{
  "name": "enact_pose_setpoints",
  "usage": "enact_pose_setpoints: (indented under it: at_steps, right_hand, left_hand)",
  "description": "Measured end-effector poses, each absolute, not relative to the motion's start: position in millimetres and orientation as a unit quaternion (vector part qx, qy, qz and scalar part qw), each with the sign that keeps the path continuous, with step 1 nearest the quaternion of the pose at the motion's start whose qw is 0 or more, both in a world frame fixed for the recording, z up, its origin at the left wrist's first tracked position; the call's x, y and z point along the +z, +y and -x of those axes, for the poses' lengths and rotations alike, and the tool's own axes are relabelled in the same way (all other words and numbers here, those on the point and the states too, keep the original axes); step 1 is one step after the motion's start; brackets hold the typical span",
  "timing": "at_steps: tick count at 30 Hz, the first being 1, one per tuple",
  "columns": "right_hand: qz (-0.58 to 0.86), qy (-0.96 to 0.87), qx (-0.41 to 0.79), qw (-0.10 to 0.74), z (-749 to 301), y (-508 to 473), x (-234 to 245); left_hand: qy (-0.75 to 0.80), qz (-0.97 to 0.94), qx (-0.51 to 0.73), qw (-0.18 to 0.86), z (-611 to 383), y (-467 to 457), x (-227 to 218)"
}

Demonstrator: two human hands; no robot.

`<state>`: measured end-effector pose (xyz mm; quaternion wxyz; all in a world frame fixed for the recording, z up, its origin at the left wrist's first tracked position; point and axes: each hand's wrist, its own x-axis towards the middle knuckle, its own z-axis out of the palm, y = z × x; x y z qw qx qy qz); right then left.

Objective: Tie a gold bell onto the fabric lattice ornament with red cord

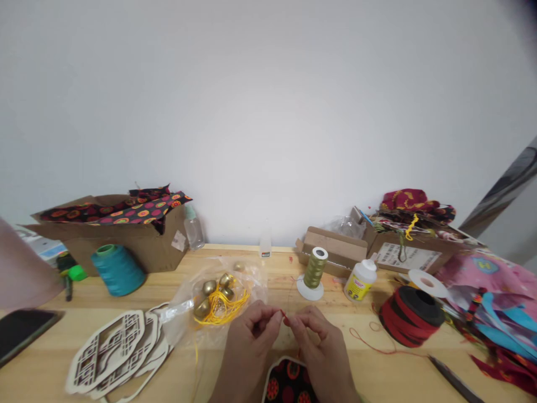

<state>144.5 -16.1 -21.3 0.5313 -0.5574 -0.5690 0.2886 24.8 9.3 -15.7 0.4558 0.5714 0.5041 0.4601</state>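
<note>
My left hand [260, 330] and my right hand [314, 338] meet near the table's front middle, both with pinched fingers. Between the fingertips runs a short piece of red cord [283, 314], gripped from both sides. Below the hands lies a black fabric piece with red and orange round patterns [289, 380], edged in a pale rim and partly covered by my right hand. A bit of red cord shows at its top edge. Left of my hands, a clear plastic bag [180, 316] holds several brass bells [210, 287] with yellow cords [226, 308].
Cut wooden frames [113, 352], a teal thread cone [117, 270] and a phone [25, 333] are at left. Rightward stand a green thread spool [315, 268], a glue bottle [361, 280], a red ribbon roll [411, 316] and a dark pointed tool [453, 378]. Cardboard boxes [163, 252] line the back.
</note>
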Motion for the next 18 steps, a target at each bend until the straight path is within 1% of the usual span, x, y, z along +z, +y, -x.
enact_pose_setpoints:
  at_steps: [5,13,18]
  right_hand:
    - [0.568,-0.54,0.342,0.519,-143.6,-17.2,-18.8]
    - [0.582,-0.535,0.342,0.507,-143.5,-17.5,-20.9]
    - [0.545,-0.515,0.409,0.52,-143.4,-16.2,-18.9]
  left_hand:
    - [0.508,-0.577,0.459,0.445,-25.5,7.1,-12.0]
    - [0.515,-0.594,0.441,0.432,-22.0,9.1,-13.2]
    - [0.511,-0.592,0.444,0.437,-24.0,8.2,-15.7]
